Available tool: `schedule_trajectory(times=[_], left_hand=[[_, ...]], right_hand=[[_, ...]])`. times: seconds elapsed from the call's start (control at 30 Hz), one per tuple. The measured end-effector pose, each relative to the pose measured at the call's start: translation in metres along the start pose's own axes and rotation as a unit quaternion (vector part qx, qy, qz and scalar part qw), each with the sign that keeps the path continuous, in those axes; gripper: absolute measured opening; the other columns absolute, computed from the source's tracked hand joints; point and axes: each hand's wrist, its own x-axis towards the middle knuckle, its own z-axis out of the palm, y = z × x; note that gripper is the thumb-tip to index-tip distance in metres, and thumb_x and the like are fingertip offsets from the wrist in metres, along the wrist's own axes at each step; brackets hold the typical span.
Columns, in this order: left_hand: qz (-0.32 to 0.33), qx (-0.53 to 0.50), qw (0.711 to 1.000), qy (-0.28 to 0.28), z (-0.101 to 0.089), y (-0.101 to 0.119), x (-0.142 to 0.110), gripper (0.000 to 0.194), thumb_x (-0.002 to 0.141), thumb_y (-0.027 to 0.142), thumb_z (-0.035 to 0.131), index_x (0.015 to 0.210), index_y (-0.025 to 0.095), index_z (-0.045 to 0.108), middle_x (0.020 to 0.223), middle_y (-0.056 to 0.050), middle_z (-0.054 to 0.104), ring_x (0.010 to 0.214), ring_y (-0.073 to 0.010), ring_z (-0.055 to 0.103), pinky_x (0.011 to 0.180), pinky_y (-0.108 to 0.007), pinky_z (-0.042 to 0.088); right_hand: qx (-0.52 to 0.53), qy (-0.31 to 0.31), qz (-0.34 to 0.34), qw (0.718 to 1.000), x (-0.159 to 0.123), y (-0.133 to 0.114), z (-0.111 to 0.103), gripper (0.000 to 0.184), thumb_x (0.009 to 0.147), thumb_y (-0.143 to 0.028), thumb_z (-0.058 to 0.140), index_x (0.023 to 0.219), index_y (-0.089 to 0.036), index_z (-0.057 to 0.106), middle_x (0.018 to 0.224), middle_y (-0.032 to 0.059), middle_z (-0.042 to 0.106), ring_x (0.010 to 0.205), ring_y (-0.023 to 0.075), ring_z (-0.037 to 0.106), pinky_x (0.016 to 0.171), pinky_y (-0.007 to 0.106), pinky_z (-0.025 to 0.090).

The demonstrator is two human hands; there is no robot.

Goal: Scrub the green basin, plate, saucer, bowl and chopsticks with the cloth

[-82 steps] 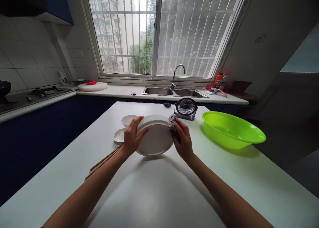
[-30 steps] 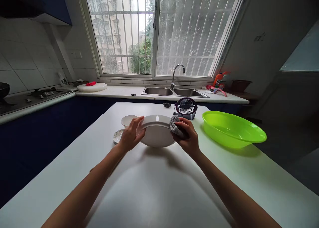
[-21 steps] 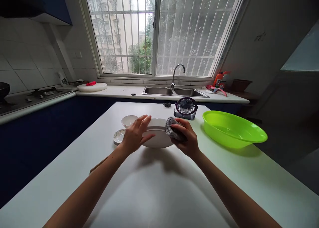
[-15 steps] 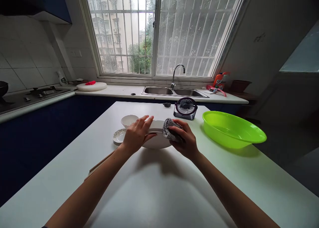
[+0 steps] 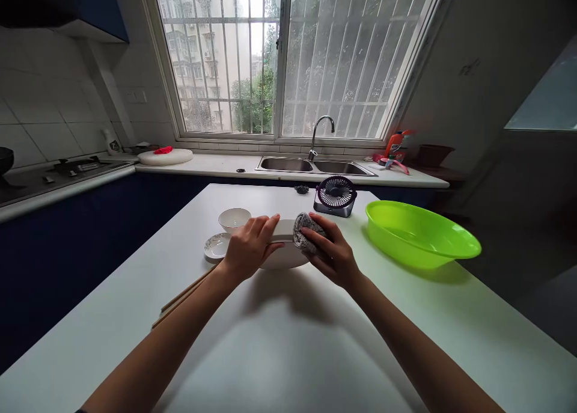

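My left hand [image 5: 250, 244] grips the left side of a white dish [image 5: 283, 231], fingers over the top and thumb below. Just under the dish shows a rounded white surface [image 5: 283, 256]; I cannot tell whether it belongs to the same piece. In my right hand [image 5: 331, 250] is a bunched grey cloth [image 5: 304, 232], pressed against the dish's right side. Left of my left hand stand a white bowl [image 5: 234, 219] and a small patterned dish [image 5: 216, 246]. A pair of chopsticks [image 5: 183, 299] lies partly behind my left forearm.
A bright green basin [image 5: 421, 235] stands on the right of the white table [image 5: 279, 353]. Toward the far edge are a small fan [image 5: 336, 195] and a dark scouring pad [image 5: 302, 189]. Beyond is a counter with a double sink [image 5: 288, 164] and tap [image 5: 321, 124].
The fingers of my left hand have bent down and closed on the dish. My right hand and the cloth have shifted very slightly left.
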Motion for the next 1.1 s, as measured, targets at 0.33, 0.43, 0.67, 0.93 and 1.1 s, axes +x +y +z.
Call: schedule_trajectory(times=[0.33,0.43,0.67,0.93,1.1], left_hand=[[-0.028,-0.063,0.996,0.056,0.009,-0.004,-0.007,0.05,0.098,0.043,0.047,0.141,0.017,0.043,0.108,-0.013,0.063,0.094,-0.0256,0.061,0.077,-0.037,0.052],[-0.044,-0.097,0.993,0.058,0.012,-0.006,-0.01,0.052,0.098,0.04,0.048,0.145,0.02,0.039,0.113,-0.013,0.062,0.101,-0.0271,0.06,0.083,-0.04,0.052],[-0.104,-0.162,0.979,0.073,0.02,-0.007,-0.015,0.049,0.098,0.037,0.048,0.144,0.022,0.041,0.115,-0.012,0.06,0.104,-0.0259,0.059,0.089,-0.043,0.052],[-0.171,-0.213,0.957,0.096,0.026,-0.008,-0.02,0.043,0.099,0.037,0.049,0.138,0.021,0.046,0.117,-0.012,0.061,0.109,-0.0247,0.06,0.091,-0.041,0.052],[-0.219,-0.24,0.941,0.097,0.028,-0.009,-0.021,0.041,0.098,0.041,0.048,0.135,0.022,0.049,0.119,-0.011,0.062,0.111,-0.0251,0.06,0.093,-0.043,0.052]], right_hand=[[0.005,0.023,0.018,1.0,-0.013,0.008,0.008,0.058,0.094,-0.011,0.054,0.147,-0.033,0.047,0.151,0.0128,0.042,0.133,0.0318,0.05,0.103,0.05,0.052],[0.004,0.029,0.025,0.999,-0.016,0.011,0.009,0.056,0.094,-0.012,0.055,0.145,-0.032,0.049,0.15,0.0129,0.043,0.133,0.0316,0.051,0.103,0.049,0.052],[-0.003,0.045,0.031,0.999,-0.021,0.018,0.011,0.055,0.095,-0.013,0.055,0.146,-0.032,0.048,0.151,0.0126,0.043,0.134,0.0315,0.05,0.105,0.05,0.051],[0.03,0.058,0.049,0.997,-0.024,0.019,0.01,0.048,0.099,-0.022,0.05,0.146,-0.029,0.048,0.154,0.0132,0.04,0.137,0.0326,0.047,0.108,0.053,0.047],[0.02,0.067,0.069,0.995,-0.027,0.021,0.012,0.043,0.1,-0.022,0.048,0.143,-0.026,0.052,0.15,0.0145,0.044,0.132,0.0306,0.052,0.104,0.05,0.052]])
